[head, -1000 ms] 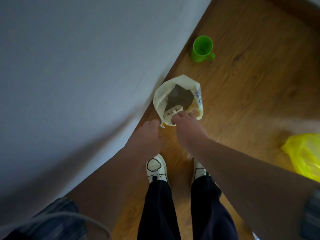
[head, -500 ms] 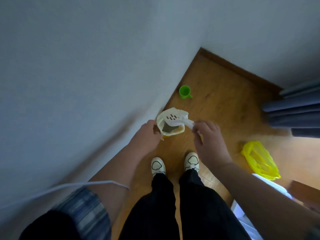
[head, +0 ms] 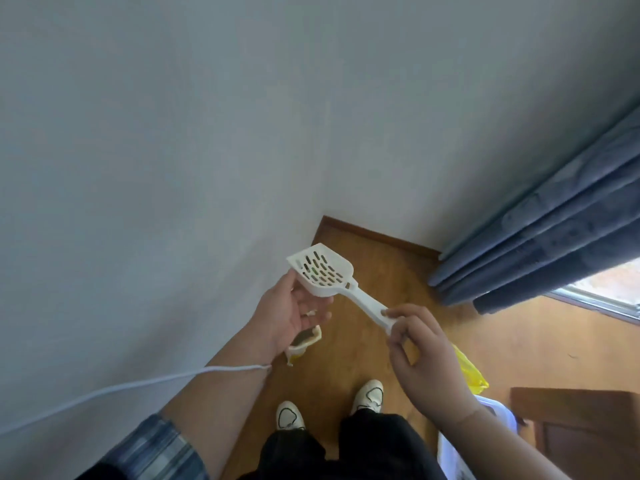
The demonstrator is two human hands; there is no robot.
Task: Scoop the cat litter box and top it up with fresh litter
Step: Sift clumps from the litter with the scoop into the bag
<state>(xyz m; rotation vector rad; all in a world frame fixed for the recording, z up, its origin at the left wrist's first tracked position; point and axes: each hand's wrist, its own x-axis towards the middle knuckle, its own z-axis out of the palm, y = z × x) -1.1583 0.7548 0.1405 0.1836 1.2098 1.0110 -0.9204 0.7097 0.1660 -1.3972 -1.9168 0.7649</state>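
Observation:
A white slotted litter scoop [head: 323, 271] is held up in the air in front of the wall. My right hand [head: 420, 344] pinches the end of its handle. My left hand [head: 292, 311] is palm up with fingers spread, and its fingertips touch the underside of the scoop's head. Below my left hand a cream-coloured bag of litter [head: 304, 342] stands open on the wooden floor by the wall, mostly hidden by that hand. The white rim of the litter box [head: 498, 410] shows at the lower right.
A yellow plastic bag [head: 471, 370] lies on the floor behind my right hand. Blue curtains [head: 540, 244] hang at the right. A grey wall fills the left. A brown wooden piece of furniture [head: 581, 427] stands at the bottom right. My shoes [head: 289, 415] are below.
My right hand lifted the scoop out of the bag and up. My left hand let go of the bag's rim and rose under the scoop head. The view tilted upward.

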